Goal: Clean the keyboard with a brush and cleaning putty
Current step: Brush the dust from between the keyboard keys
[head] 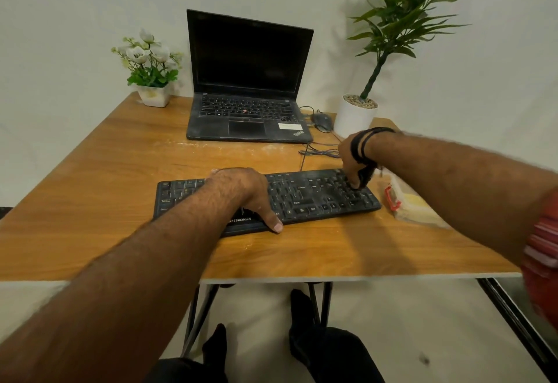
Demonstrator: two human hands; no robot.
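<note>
A dusty black keyboard (308, 198) lies across the middle of the wooden table (105, 201). My left hand (244, 190) rests flat over its left-centre part, thumb hooked at the front edge, steadying it. My right hand (353, 165) is over the keyboard's right end, fingers curled round a dark brush (366, 175) whose tip touches the keys there. A clear bag with yellow putty (413, 204) and a red clip lies on the table just right of the keyboard, partly hidden by my right forearm.
An open black laptop (247, 86) stands at the back centre, a mouse (322, 121) with tangled cables to its right. A small flower pot (152, 92) sits back left, a tall plant in a white pot (354, 116) back right. My legs show under the table.
</note>
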